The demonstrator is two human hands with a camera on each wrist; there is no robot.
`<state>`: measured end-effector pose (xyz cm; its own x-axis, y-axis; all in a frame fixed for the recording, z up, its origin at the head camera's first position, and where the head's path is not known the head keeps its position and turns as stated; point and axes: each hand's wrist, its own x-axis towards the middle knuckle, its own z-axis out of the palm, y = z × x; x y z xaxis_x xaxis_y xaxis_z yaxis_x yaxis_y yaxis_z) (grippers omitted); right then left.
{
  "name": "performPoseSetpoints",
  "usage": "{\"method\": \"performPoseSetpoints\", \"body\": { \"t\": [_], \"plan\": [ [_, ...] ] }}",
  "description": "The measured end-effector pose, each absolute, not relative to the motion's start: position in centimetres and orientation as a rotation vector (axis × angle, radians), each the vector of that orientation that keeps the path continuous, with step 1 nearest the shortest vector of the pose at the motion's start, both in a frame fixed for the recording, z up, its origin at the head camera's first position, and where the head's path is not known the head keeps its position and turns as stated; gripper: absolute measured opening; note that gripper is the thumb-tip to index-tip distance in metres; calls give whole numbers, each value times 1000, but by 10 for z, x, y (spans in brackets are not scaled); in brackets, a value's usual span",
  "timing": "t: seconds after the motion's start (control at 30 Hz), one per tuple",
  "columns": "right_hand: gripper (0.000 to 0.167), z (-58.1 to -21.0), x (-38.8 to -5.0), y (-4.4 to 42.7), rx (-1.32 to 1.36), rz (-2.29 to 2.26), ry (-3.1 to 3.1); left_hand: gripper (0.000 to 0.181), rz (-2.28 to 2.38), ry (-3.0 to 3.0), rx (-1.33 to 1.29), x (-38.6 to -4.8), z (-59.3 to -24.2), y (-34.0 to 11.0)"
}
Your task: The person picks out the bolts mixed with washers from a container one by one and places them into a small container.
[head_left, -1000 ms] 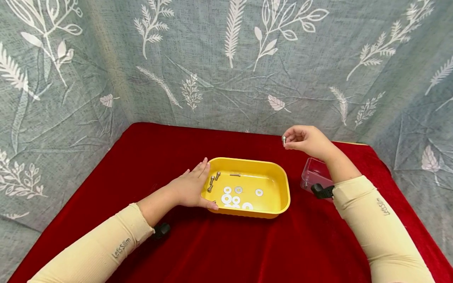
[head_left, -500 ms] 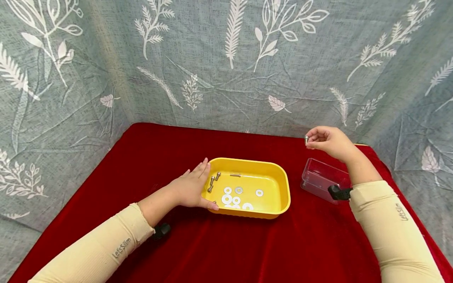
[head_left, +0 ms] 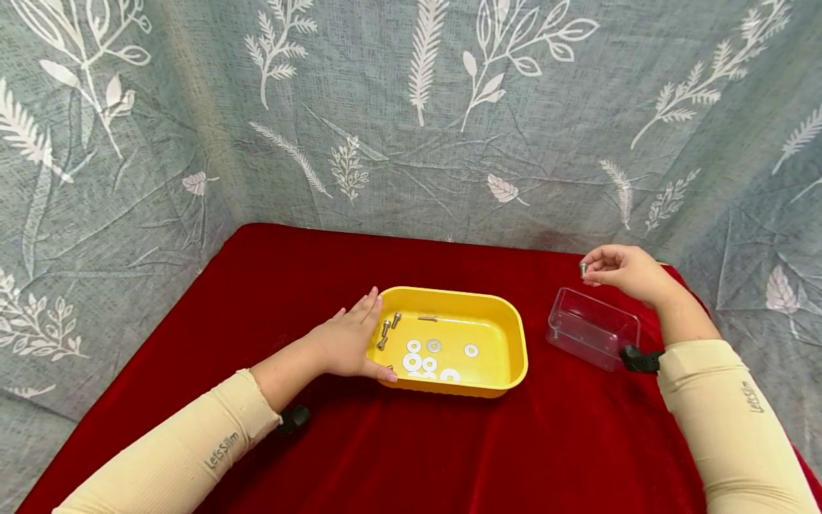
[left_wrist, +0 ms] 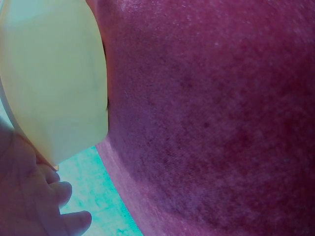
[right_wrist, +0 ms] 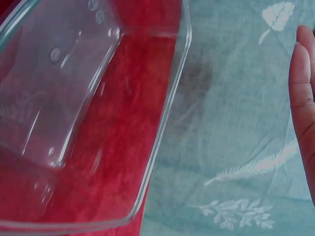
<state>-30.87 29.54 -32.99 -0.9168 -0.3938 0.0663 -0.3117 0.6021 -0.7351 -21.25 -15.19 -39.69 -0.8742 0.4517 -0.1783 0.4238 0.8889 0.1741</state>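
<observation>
Bolt (head_left: 583, 269) is pinched by the right hand (head_left: 626, 273) in the head view, near the box's (head_left: 581, 348) far side; a slack grip could drop it on the cloth (head_left: 398, 457). The left hand (head_left: 349, 341) lies spread against the tray (head_left: 449, 387). Left wrist view: a hard push could slide the tray. Right wrist view: the hand is apart from the box; a slip could land outside.

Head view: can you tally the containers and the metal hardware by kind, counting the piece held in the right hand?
Yellow tray: 1
Clear plastic box: 1
Screws: 5 (4 in the tray, 1 in the right hand)
Washers: 8, some cut off by the tray's near rim
Partly hidden metal piece by the left hand: 1
Total: 16
</observation>
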Motion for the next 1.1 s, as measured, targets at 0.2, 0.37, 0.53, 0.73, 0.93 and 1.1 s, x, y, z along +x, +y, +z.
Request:
{"method": "performPoseSetpoints", "body": {
  "t": [0.2, 0.37, 0.53, 0.73, 0.93, 1.1],
  "plan": [
    [25, -332, -307, 304, -594, -1233, 2684, 131, 199, 2838, 658, -212, -396, -152],
    [29, -338, -307, 309, -558, -1203, 2662, 130, 201, 2839, 659, -211, -396, -152],
    [31, -339, -304, 310, -515, -1187, 2634, 131, 190, 2850, 650, -210, -396, -151],
    [30, -338, -301, 310, -517, -1195, 2626, 132, 197, 2849, 647, -209, -396, -152],
    [30, -339, -300, 310, -511, -1177, 2628, 131, 198, 2850, 654, -210, -396, -152],
    [32, -342, -301, 311, -524, -1154, 2650, 131, 192, 2848, 660, -210, -397, -153]
  ]
}}
